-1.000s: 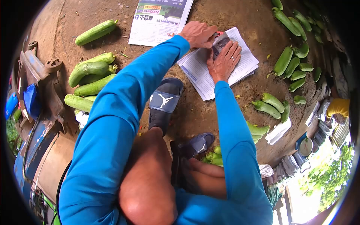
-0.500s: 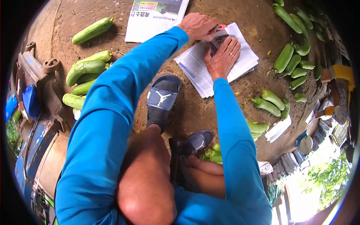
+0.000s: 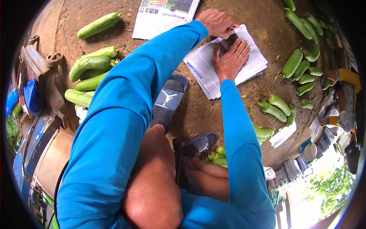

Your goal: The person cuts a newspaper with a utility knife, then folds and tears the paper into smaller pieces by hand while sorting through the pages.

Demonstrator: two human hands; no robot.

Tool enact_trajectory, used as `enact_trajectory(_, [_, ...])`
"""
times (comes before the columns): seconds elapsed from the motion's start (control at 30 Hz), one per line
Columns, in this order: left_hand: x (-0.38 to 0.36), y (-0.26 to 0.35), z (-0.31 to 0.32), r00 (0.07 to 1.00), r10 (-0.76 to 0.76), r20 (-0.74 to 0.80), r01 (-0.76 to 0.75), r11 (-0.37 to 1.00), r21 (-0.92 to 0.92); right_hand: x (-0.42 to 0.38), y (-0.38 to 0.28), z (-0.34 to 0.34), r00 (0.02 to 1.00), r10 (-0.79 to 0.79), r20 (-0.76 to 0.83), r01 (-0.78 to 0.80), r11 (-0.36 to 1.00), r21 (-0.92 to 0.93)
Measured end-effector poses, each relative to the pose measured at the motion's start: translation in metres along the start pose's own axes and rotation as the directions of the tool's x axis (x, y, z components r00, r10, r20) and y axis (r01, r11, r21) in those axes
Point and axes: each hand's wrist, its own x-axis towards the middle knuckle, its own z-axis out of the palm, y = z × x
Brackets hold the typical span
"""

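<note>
Our right hand presses flat, fingers spread, on thin, floppy newspaper sheets; at 11 o'clock, our left hand pinches a red-handled tool, likely best gripped there.

Dirt ground, newspapers, green gourds, sandals

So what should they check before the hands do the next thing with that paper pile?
1. Right hand flat on the newspaper stack, pinning it: ok.
2. Left hand gripping the red-handled tool at the stack's top edge: looks ok, though the grip is mostly hidden.
3. What the tool is, and whether its working end is clear of the right fingers: cannot tell.
4. Dark patch under the right fingertips, whether it is a printed picture or a separate object: cannot tell.
5. Stack clear of the green gourds: ok, bare dirt lies between.
6. Feet off the paper: ok, the nearest sandal sits beside the stack.
</note>
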Motion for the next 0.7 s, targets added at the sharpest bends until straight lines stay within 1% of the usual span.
enact_trajectory(0.03, [-0.002, -0.001, -0.001, 1.000, 0.001, -0.001, -0.001, 1.000, -0.003, 0.000, 0.001, 0.001, 1.000, -0.004, -0.004, 0.004, 1.000, 0.005])
enact_trajectory(0.1, [-0.008, -0.005, -0.003, 0.997, 0.028, -0.066, -0.035, 0.993, -0.110, 0.000, 0.004, 0.001, 1.000, -0.001, -0.006, 0.001, 1.000, 0.002])
enact_trajectory(0.13, [-0.011, -0.003, -0.010, 0.997, 0.036, -0.063, -0.043, 0.992, -0.118, 0.000, 0.004, 0.001, 1.000, -0.008, -0.001, 0.008, 1.000, -0.009])
enact_trajectory(0.2, [-0.019, 0.001, -0.020, 0.995, 0.004, -0.104, -0.044, 0.923, -0.382, -0.001, 0.005, 0.000, 1.000, -0.030, 0.002, 0.030, 0.999, -0.025])
enact_trajectory(0.23, [-0.016, 0.002, -0.024, 0.994, 0.008, -0.105, -0.048, 0.924, -0.379, 0.000, 0.006, 0.001, 1.000, -0.028, -0.003, 0.028, 0.999, -0.023])
enact_trajectory(0.3, [-0.009, 0.007, -0.029, 1.000, 0.008, 0.023, -0.002, 0.971, -0.239, -0.001, 0.003, 0.000, 1.000, -0.005, 0.019, 0.005, 1.000, -0.007])
enact_trajectory(0.33, [-0.005, 0.014, -0.029, 0.997, -0.071, 0.017, 0.073, 0.984, -0.161, 0.002, 0.003, 0.000, 1.000, -0.009, 0.014, 0.009, 1.000, -0.007])
enact_trajectory(0.43, [0.008, 0.019, -0.035, 0.994, -0.099, 0.039, 0.104, 0.981, -0.163, 0.000, 0.002, -0.001, 1.000, -0.017, 0.023, 0.017, 1.000, -0.013])
enact_trajectory(0.47, [0.010, 0.015, -0.038, 0.994, -0.098, 0.042, 0.104, 0.981, -0.164, 0.001, 0.003, -0.001, 1.000, -0.015, 0.028, 0.015, 1.000, 0.017])
enact_trajectory(0.5, [0.011, 0.009, -0.043, 0.991, -0.121, -0.059, 0.104, 0.967, -0.235, -0.001, 0.004, -0.002, 0.999, -0.009, 0.033, 0.007, 0.999, 0.046])
enact_trajectory(0.57, [0.009, -0.004, -0.051, 0.952, -0.172, -0.252, 0.070, 0.927, -0.368, -0.002, 0.006, 0.000, 0.999, -0.003, 0.039, 0.002, 0.999, 0.041])
enact_trajectory(0.63, [-0.006, -0.027, -0.060, 0.947, -0.262, -0.187, 0.155, 0.880, -0.449, -0.001, 0.006, 0.000, 0.999, 0.004, 0.031, -0.006, 0.999, 0.038])
enact_trajectory(0.7, [-0.040, -0.036, -0.075, 0.921, -0.374, -0.105, 0.342, 0.908, -0.241, -0.003, 0.008, 0.004, 1.000, -0.019, 0.018, 0.018, 0.997, 0.070])
